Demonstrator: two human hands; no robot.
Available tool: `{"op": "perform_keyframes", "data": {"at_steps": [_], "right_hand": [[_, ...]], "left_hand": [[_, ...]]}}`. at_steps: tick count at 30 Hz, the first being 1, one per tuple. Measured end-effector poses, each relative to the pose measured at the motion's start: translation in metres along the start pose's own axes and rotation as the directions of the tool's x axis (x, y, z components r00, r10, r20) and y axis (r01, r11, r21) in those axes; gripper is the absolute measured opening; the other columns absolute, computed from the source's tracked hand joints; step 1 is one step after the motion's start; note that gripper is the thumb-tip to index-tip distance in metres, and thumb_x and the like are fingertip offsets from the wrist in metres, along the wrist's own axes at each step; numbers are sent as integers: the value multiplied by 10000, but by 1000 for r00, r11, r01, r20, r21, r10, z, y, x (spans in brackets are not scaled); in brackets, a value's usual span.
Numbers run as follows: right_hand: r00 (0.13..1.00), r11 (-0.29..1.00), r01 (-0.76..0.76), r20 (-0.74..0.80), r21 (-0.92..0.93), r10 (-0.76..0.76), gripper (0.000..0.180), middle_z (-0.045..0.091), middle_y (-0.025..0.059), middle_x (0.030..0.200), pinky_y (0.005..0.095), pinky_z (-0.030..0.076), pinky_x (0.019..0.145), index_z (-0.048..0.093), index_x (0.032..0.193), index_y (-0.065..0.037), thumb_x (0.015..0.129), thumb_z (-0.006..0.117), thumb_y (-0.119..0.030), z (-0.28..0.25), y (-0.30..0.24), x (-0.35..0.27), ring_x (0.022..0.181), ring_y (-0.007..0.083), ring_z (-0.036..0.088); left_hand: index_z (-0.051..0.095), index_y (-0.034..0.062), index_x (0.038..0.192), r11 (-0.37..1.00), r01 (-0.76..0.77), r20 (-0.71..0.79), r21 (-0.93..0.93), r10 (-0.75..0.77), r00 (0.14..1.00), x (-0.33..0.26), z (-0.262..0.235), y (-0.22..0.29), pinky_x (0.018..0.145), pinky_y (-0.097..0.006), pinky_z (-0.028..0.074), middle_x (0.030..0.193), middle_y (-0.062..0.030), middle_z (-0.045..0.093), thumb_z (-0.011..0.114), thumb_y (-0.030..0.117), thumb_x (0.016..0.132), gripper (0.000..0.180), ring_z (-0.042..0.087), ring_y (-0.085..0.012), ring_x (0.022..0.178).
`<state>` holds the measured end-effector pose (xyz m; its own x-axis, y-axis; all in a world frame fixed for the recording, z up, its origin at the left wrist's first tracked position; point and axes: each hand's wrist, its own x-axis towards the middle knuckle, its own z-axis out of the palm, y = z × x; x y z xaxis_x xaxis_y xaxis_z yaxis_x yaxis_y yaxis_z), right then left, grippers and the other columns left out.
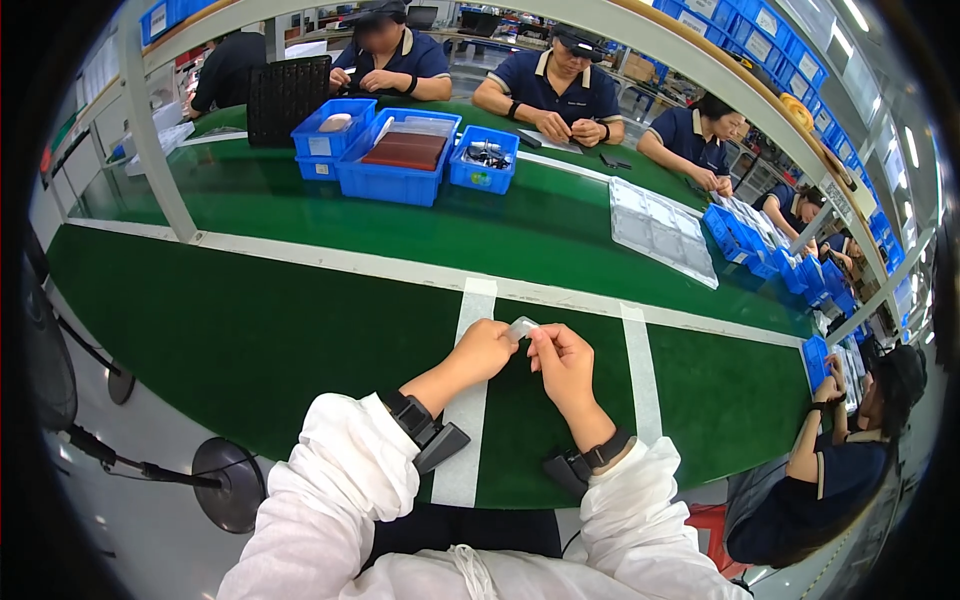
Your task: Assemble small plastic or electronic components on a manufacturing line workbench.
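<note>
Both hands pinched one small clear plastic piece (521, 327) above the green table (300, 330). The left hand (484, 349) held its left end and the right hand (562, 362) its right end, so its long side ran between them, equally near both.

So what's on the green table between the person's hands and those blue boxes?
Nothing stands there. In the head view only bare green belt with a white stripe lies between the hands holding the small clear piece and the blue bins.
</note>
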<state>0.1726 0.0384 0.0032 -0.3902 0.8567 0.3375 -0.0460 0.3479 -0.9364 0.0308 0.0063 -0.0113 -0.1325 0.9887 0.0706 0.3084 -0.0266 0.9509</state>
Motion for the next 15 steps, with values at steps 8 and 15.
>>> {"op": "perform_keyframes", "data": {"at_steps": [8,15], "right_hand": [[998,1000,5,67,6,-5,144,569,31,686,185,430,502,573,853,25,897,515,-99,-1,4,0,546,62,516],[996,998,44,81,35,-46,127,585,59,723,202,465,526,576,907,38,892,500,-63,0,5,1,576,83,553]], "left_hand": [[537,-22,611,999,2,-31,-33,-3,999,2,0,1,449,-302,344,523,-38,496,475,75,764,191,439,-110,495],[549,24,605,990,50,2,-131,-50,999,6,-2,-7,433,-304,339,519,-31,498,485,84,770,187,431,-101,477]]}}
